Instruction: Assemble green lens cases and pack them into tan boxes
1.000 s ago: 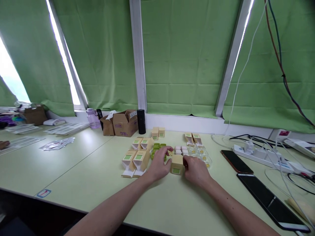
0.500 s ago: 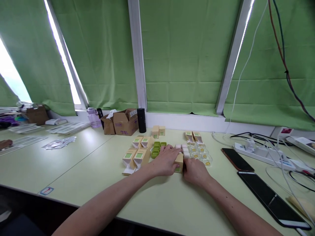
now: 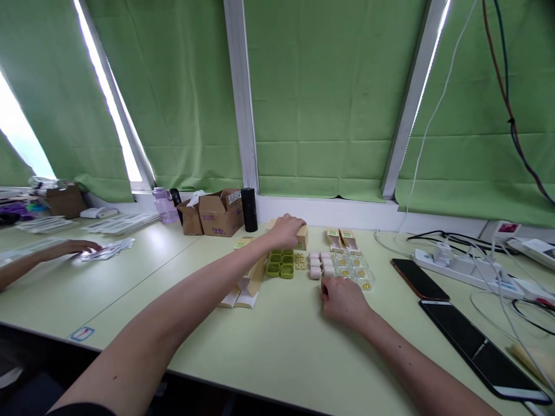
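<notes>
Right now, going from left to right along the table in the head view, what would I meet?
Another person's hand, purple bottle, large cardboard box, black cylinder, wearer's left hand, wearer's right hand, brown-edged phone.

A wide stretch of bare tabletop between the forearms leaves a low way in to the green cups from the near side. Leftward, the forearm slants above the open cartons, and the left hand with its small carton bars the back. The curled right hand blocks the pink-white blocks. Right of the clear tray, a narrow lane runs before the smartphone and power strip.
</notes>
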Demonstrator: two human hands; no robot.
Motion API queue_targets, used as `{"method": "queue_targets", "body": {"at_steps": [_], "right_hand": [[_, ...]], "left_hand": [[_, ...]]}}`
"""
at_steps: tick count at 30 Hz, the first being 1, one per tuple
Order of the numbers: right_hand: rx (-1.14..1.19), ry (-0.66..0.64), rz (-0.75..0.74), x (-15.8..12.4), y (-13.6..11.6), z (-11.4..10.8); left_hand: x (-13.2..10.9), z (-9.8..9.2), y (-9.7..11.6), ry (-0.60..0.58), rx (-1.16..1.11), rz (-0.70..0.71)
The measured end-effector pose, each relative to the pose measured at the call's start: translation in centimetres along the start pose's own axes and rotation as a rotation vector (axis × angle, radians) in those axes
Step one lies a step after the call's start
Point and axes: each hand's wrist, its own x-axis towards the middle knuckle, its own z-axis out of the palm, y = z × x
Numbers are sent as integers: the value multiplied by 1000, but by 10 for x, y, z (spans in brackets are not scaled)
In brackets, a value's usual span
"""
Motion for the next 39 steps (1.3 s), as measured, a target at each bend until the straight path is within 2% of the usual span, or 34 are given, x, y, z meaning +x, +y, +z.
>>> {"method": "queue_targets", "body": {"at_steps": [6, 11, 15, 22, 29, 34, 39], "right_hand": [[2, 1, -6, 1, 1, 1], [5, -9, -14, 0, -1, -2], [-4, -8, -19, -1, -2, -3], [0, -23, -7, 0, -2, -2], [-13, -8, -23, -1, -1, -1], [-11, -10, -29, 0, -2, 0], [-9, -1, -29, 0, -2, 0]], "left_hand": [[36, 25, -34, 1, 72, -117], [44, 55, -45, -47, 116, -167], [43, 70, -47, -71, 129, -199], [26, 71, -38, 18, 139, -205], [-3, 79, -13, -6, 146, -166], [-3, 85, -5, -2, 126, -211], [2, 87, -5, -9, 85, -249]]}}
